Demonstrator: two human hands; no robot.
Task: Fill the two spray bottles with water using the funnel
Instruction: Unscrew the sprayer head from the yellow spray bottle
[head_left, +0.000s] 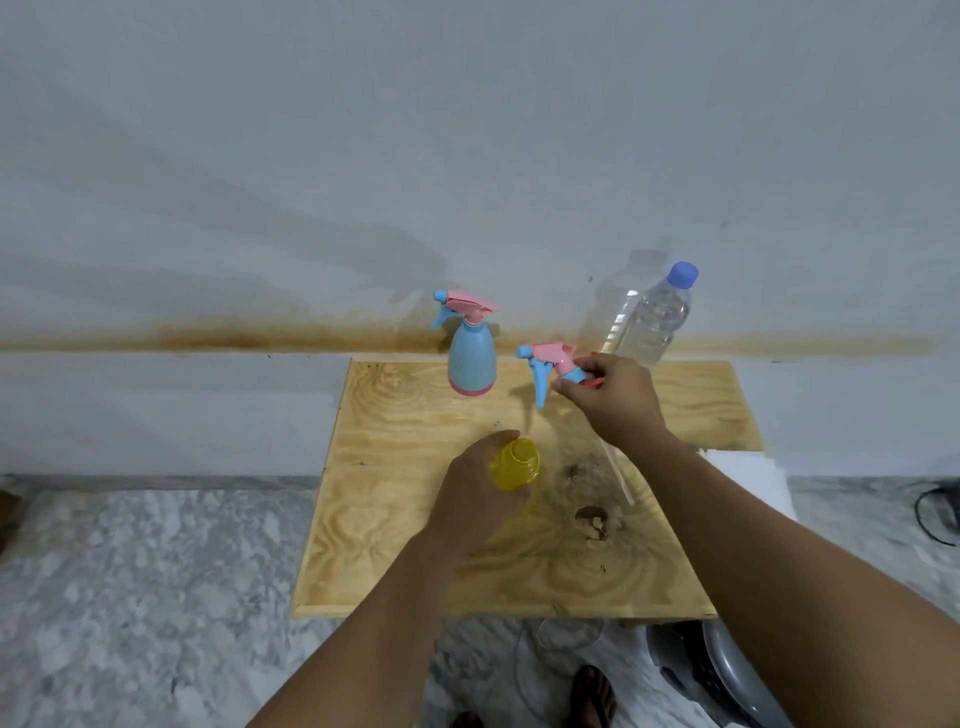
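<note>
On the wooden counter (405, 519), the left hand (475, 493) grips the open yellow spray bottle (515, 464); the right hand (613, 397) pinches its removed sprayer head (553, 364), dip tube trailing. A swing of that tube could topple the blue spray bottle (471, 358) or 2 water bottles (655, 319).

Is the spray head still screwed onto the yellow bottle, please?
No: the right hand holds the spray head apart from the yellow bottle, which the left hand grips.

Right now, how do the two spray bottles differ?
The blue spray bottle stands untouched at the back of the wooden board, trigger head on. The yellow spray bottle is nearer, gripped by the left hand, its neck open; the right hand holds its removed spray head. Both stand upright.
</note>
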